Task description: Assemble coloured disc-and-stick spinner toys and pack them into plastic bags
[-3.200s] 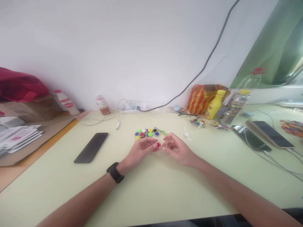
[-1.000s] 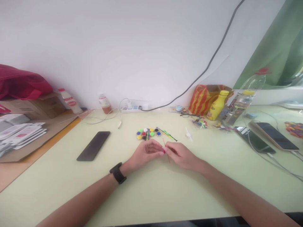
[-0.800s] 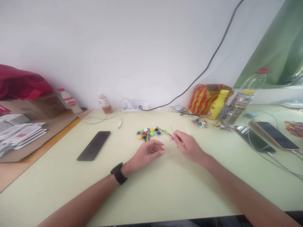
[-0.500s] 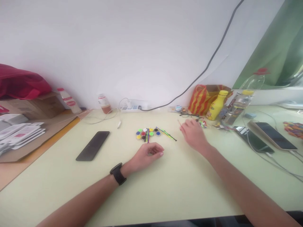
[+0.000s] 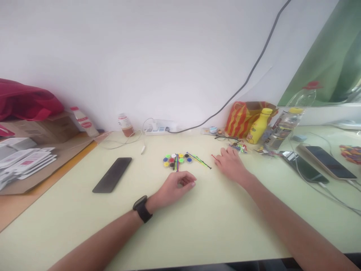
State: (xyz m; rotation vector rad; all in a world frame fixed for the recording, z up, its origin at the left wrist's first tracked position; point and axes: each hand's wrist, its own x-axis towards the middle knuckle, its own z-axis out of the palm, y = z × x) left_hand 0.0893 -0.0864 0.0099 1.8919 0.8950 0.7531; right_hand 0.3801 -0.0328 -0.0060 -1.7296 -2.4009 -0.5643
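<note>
My left hand [image 5: 175,188] rests on its side on the pale table, loosely curled, with a gap between thumb and fingers and nothing visible in it. Just beyond it lie several small coloured discs [image 5: 181,160] and a bunch of thin coloured sticks [image 5: 176,162]. A few yellow, green and blue sticks [image 5: 199,160] lie slantwise to their right. My right hand [image 5: 231,164] is low over the table, its fingertips pinching a thin red stick [image 5: 213,156] that points left. Near its fingers is a small pile of coloured pieces [image 5: 241,147].
A dark phone [image 5: 112,175] lies at left, two more phones [image 5: 330,162] with cables at right. Glasses [image 5: 225,137], a striped bag [image 5: 239,118], a yellow bottle [image 5: 259,127] and clear bottles stand or lie at the back right. A power strip [image 5: 159,130] lies along the wall.
My right hand has shifted slightly down towards the table, and the red stick in its fingers now shows more clearly. My left hand is nearly still. The view has moved slightly.
</note>
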